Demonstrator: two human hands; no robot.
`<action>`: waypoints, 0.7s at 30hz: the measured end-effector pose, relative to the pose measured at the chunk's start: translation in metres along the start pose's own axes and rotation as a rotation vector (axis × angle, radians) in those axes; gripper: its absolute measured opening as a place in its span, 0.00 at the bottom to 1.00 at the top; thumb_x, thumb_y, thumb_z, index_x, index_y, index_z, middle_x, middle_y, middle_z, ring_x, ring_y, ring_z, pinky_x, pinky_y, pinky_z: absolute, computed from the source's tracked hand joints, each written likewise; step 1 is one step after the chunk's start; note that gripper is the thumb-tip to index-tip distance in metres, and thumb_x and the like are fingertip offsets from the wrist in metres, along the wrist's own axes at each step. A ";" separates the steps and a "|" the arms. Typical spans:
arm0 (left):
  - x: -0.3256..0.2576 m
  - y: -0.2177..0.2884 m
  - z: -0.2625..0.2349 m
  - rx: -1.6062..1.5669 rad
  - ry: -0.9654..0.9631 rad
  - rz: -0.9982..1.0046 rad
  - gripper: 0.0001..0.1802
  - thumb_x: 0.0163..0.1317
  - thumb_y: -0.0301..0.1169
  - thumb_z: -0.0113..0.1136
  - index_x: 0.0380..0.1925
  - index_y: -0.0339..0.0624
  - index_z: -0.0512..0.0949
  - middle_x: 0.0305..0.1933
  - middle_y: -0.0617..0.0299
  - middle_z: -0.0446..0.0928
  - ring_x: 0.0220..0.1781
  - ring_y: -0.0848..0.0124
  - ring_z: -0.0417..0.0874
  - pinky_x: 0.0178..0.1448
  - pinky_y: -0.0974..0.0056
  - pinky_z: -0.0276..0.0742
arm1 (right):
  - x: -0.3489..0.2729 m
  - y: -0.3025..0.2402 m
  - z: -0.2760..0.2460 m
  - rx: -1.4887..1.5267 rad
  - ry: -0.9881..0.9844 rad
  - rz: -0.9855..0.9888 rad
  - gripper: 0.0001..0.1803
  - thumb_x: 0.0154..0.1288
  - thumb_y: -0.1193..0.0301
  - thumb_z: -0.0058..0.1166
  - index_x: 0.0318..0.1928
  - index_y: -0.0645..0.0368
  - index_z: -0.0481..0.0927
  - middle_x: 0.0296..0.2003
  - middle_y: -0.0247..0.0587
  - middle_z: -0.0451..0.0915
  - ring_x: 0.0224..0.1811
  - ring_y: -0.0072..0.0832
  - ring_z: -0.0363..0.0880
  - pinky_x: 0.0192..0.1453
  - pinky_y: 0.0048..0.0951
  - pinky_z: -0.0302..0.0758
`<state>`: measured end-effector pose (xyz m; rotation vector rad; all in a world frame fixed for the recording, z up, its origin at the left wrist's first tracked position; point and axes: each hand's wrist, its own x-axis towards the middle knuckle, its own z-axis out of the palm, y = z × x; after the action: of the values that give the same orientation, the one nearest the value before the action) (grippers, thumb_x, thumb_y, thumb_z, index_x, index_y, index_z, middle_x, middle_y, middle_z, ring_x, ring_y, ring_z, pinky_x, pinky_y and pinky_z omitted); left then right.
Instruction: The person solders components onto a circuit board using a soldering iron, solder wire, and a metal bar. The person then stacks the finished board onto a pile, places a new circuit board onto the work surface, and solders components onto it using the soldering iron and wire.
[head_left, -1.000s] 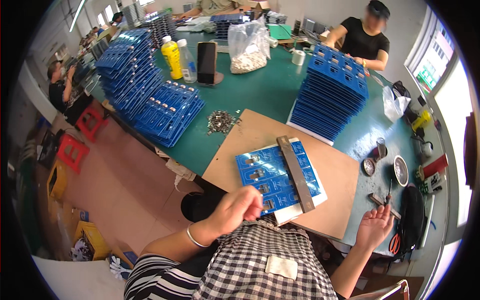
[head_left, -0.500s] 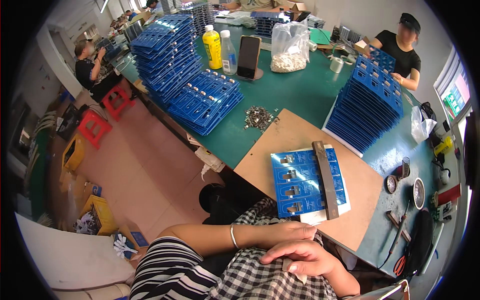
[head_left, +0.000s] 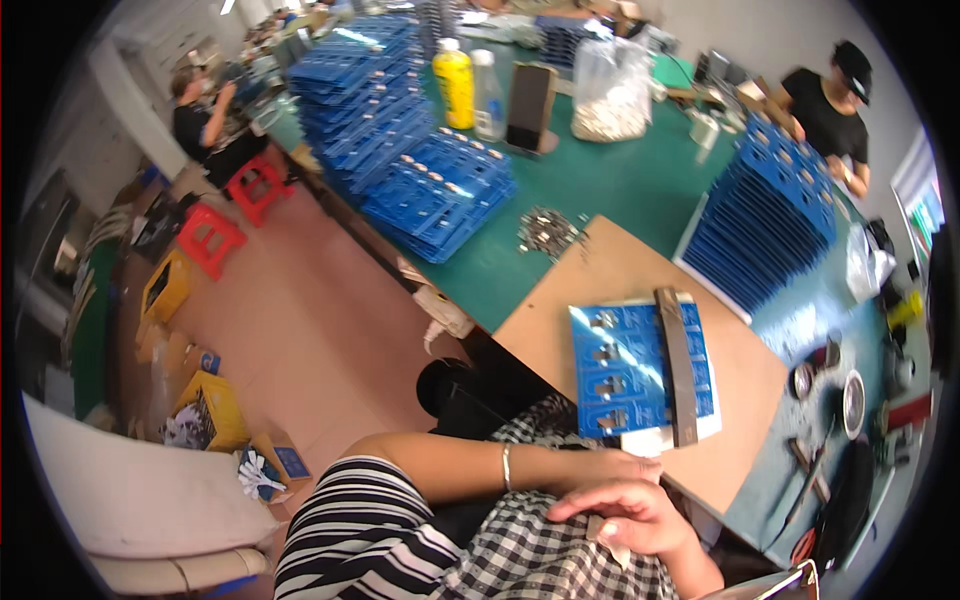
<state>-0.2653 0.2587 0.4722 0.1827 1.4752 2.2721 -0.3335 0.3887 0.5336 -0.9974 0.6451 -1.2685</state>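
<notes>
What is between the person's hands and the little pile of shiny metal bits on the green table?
In the head view, the blue tray with a dark bar across it lies on the brown board, between the hands and the metal bits.

A tray [head_left: 630, 365] with a bar [head_left: 678, 368] across its right part lies on a board [head_left: 600, 275] at the tabletop's [head_left: 610, 185] near edge. Loose metal parts [head_left: 546, 230] sit just behind the board, tray stacks [head_left: 440, 190] left and a leaning tray row [head_left: 765, 225] right.

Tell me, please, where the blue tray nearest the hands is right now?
In the head view, the blue tray lies on the wooden board, right of centre, under a grey bar, just above the hands.
</notes>
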 end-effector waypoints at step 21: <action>0.008 0.059 0.005 0.906 -0.003 0.877 0.12 0.62 0.38 0.56 0.29 0.40 0.72 0.26 0.55 0.67 0.30 0.52 0.73 0.35 0.55 0.73 | 0.024 -0.014 -0.006 -1.517 -0.378 -0.148 0.23 0.66 0.75 0.45 0.62 0.61 0.72 0.45 0.50 0.80 0.48 0.42 0.80 0.53 0.34 0.79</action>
<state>-0.2871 0.2458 0.5261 1.3000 2.6887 1.8772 -0.3400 0.3638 0.5463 -2.4586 1.2570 -0.4801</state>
